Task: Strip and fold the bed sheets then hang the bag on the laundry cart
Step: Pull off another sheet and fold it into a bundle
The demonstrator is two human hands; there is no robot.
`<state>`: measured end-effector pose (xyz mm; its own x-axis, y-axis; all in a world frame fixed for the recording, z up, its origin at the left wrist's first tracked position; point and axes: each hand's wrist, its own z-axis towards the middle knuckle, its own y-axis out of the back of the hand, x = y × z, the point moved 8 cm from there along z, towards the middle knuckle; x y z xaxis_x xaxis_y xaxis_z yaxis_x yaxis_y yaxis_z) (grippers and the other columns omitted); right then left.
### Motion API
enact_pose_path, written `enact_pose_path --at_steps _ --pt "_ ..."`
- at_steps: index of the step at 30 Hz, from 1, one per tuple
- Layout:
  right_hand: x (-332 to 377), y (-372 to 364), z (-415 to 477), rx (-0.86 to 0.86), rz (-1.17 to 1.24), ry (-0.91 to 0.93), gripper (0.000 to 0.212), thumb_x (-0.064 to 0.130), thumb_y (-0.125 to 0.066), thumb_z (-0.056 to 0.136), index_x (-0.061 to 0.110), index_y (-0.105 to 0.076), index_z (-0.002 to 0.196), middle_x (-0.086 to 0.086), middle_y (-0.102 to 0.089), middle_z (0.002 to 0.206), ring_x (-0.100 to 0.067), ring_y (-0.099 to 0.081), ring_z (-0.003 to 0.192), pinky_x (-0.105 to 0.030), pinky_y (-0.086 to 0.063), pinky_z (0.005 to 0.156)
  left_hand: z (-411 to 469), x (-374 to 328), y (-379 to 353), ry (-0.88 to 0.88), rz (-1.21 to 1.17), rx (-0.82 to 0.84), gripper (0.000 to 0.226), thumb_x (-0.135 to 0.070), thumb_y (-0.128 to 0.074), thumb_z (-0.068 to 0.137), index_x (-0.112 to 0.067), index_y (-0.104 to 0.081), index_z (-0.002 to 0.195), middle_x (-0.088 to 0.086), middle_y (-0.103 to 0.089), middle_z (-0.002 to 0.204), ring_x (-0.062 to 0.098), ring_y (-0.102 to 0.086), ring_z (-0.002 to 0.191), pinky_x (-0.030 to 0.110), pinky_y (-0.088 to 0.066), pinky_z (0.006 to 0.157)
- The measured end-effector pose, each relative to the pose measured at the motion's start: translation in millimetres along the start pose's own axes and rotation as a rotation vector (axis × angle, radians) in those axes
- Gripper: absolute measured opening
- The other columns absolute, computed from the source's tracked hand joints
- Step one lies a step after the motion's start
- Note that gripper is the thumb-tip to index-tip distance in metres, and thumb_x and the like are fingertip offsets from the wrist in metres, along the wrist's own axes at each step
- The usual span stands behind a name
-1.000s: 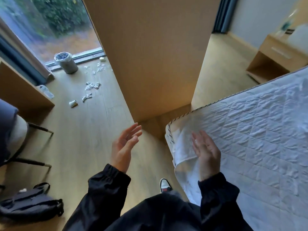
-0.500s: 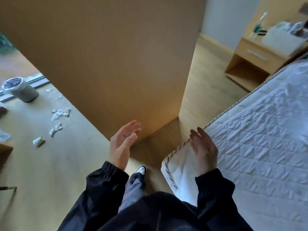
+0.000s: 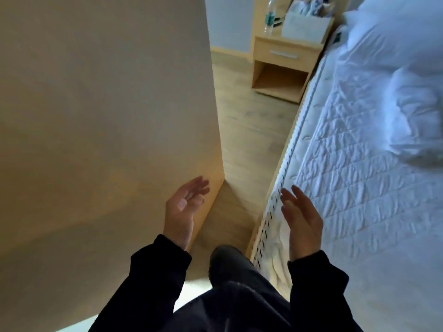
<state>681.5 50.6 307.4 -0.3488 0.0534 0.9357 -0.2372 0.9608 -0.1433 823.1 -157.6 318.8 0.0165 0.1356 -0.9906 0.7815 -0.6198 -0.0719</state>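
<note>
Head camera: on your left a tall light-wood wardrobe panel (image 3: 107, 116) fills most of the view, leaving only a narrow strip of pale wooden plank floor (image 3: 249, 130) between it and the bed. At the far end of that strip stands a light-wood bedside table with one drawer (image 3: 285, 56), and a clear plastic bottle (image 3: 269, 17) stands on its top. Your dark-trousered leg is in the gap.

Your left hand (image 3: 184, 207) is held out in front of the panel's corner, palm turned inward, fingers loose and holding nothing. Your right hand (image 3: 302, 219) is over the near edge of the quilted white mattress (image 3: 354, 200), fingers straight and spread, gripping nothing; you cannot tell whether it touches. The bunched white bed sheet (image 3: 419, 109) lies crumpled on the mattress at the far right, well apart from both hands.
</note>
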Motion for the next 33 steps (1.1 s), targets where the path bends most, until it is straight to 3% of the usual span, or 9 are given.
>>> enact_pose_path --at_steps 5,9,13,17,21,25,33 --pt "1 12 56 -0.206 0.075 0.002 0.041 -0.003 -0.049 0.093 0.010 -0.052 0.132 -0.006 -0.064 0.121 -0.011 -0.059 0.116 -0.014 -0.048 0.091 86 1 -72 0.018 0.015 0.227 0.038 -0.015 -0.049 0.080 -0.016 -0.059 0.117 0.002 -0.067 0.115 0.021 -0.064 0.107 0.034 -0.050 0.096" --pt "17 2 118 -0.293 0.123 0.040 0.039 0.002 -0.058 0.090 0.015 -0.054 0.126 -0.009 -0.062 0.125 -0.014 -0.058 0.117 -0.024 -0.047 0.098 164 -6 -131 0.003 0.015 0.357 0.038 -0.017 -0.055 0.078 -0.017 -0.060 0.116 -0.001 -0.070 0.113 0.022 -0.065 0.107 0.039 -0.050 0.096" --pt "52 2 181 -0.356 0.121 0.077 0.041 0.000 -0.054 0.094 0.008 -0.050 0.134 -0.004 -0.062 0.125 -0.004 -0.056 0.117 -0.011 -0.046 0.089 239 -22 -201 -0.012 0.007 0.481 0.048 -0.034 -0.060 0.069 -0.019 -0.061 0.115 -0.003 -0.071 0.112 0.023 -0.066 0.105 0.044 -0.049 0.093" --pt "88 19 228 -0.462 0.179 0.110 0.041 -0.002 -0.052 0.094 0.005 -0.050 0.134 -0.006 -0.061 0.125 0.012 -0.054 0.109 -0.005 -0.045 0.084 293 -30 -283 -0.007 -0.015 0.623 0.050 -0.036 -0.061 0.068 -0.018 -0.061 0.115 -0.001 -0.071 0.112 0.025 -0.066 0.105 0.044 -0.050 0.089" --pt "104 45 264 -0.624 0.261 0.111 0.036 -0.003 -0.050 0.094 0.011 -0.054 0.127 -0.009 -0.061 0.127 -0.009 -0.057 0.117 -0.018 -0.046 0.097 327 -30 -357 -0.005 -0.005 0.794 0.048 -0.036 -0.059 0.072 -0.020 -0.060 0.117 0.001 -0.069 0.116 0.025 -0.064 0.110 0.040 -0.050 0.091" --pt "112 59 309 -0.725 0.307 0.075 0.033 0.006 -0.053 0.095 0.019 -0.056 0.126 0.001 -0.062 0.125 -0.005 -0.056 0.117 -0.031 -0.040 0.106 372 -28 -418 -0.008 0.021 0.910 0.048 -0.036 -0.058 0.074 -0.018 -0.060 0.119 0.002 -0.069 0.117 0.024 -0.064 0.110 0.040 -0.050 0.092" --pt "157 71 449 -0.880 0.332 0.120 0.036 0.003 -0.051 0.095 0.016 -0.055 0.128 0.000 -0.062 0.125 -0.009 -0.056 0.119 -0.029 -0.041 0.103 504 -32 -540 -0.024 0.054 1.038 0.047 -0.033 -0.056 0.076 -0.018 -0.061 0.120 0.006 -0.067 0.120 0.027 -0.063 0.110 0.047 -0.049 0.093"
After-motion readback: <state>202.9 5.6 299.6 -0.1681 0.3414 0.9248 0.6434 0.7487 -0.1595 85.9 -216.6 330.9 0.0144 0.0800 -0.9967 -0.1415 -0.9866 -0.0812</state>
